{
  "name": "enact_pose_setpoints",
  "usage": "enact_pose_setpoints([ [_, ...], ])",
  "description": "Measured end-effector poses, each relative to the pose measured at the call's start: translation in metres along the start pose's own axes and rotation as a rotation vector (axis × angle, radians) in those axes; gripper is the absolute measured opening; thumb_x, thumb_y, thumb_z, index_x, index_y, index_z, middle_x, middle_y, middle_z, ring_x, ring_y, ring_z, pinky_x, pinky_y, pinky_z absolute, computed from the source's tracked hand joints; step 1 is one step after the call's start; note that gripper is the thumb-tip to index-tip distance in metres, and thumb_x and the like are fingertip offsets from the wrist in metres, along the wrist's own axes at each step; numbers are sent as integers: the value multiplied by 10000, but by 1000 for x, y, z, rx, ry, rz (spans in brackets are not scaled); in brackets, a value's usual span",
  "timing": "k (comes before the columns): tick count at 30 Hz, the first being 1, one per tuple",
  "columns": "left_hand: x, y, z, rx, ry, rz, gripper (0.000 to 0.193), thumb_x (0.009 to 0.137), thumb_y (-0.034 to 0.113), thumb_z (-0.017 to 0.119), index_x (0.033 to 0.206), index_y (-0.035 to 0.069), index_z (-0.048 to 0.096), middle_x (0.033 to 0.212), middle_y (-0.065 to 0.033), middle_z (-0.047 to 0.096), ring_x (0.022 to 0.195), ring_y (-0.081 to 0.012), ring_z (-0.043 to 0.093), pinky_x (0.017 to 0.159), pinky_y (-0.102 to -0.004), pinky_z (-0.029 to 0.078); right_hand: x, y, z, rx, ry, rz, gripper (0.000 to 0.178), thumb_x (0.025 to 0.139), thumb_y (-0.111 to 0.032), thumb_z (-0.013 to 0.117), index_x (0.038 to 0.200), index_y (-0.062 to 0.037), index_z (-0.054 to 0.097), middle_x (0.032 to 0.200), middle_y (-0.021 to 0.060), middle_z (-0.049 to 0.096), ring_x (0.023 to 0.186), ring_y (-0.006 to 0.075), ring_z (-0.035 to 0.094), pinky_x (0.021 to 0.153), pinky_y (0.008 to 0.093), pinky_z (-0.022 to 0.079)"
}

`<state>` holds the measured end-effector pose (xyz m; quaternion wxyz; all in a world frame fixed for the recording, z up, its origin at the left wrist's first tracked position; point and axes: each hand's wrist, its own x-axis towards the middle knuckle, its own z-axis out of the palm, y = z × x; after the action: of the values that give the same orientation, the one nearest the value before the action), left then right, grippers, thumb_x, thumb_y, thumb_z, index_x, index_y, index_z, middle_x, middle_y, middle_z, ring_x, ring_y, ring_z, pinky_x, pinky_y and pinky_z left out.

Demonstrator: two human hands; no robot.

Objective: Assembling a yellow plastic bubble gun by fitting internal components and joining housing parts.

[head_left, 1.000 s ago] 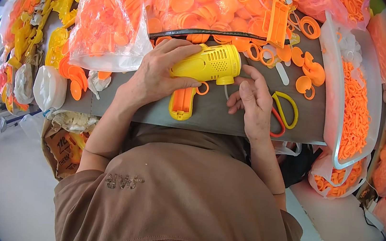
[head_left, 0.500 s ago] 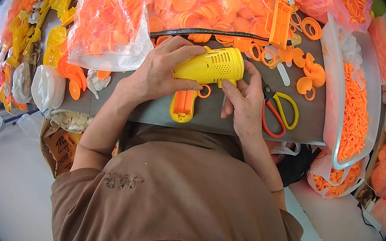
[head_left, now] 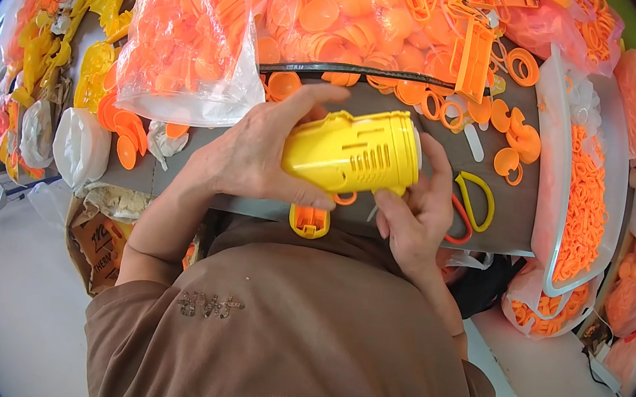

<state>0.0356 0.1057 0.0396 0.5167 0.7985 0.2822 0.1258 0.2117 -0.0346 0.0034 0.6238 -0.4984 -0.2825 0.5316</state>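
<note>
In front of me I hold a yellow plastic barrel-shaped toy housing with slots and raised ribs, like a toy hair dryer body. My left hand is closed around its left end, thumb below and fingers on top. Fingers of my right hand close on the rim at its right end, where a pale edge shows. A thin greyish sliver at the right fingertips is too small to name. Below the left thumb sticks out a yellow handle end with orange inside; its joint with the barrel is hidden. An orange ring shows beneath the barrel.
Yellow-and-red handled scissors lie right of my right hand. Clear bags of orange parts cover the far side, with loose orange cups and rings before them. A clear bin of small orange pieces stands at the right.
The housing has turned about its length and come nearer and right, with both hands. Its perforated patch no longer shows. The handle end now lies lower, at the table's near edge.
</note>
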Motion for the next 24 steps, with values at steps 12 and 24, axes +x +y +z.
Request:
enact_pose_setpoints([
  [12,-19,13,3,152,-57,198,666,580,237,827,1100,-32,511,871,-159,626,751,-313,650,638,-355,509,-11,-6,-16,-198,-366,-231,834,782,113,605,1440,-37,114,1241,189,509,1065,239,588,858,297,481],
  [24,-37,3,11,230,87,445,693,554,167,834,1095,-99,493,843,-184,620,665,-261,644,553,-309,497,9,-43,-9,-639,-469,-405,1111,539,-432,860,1374,34,293,1257,161,492,1129,261,520,947,359,411],
])
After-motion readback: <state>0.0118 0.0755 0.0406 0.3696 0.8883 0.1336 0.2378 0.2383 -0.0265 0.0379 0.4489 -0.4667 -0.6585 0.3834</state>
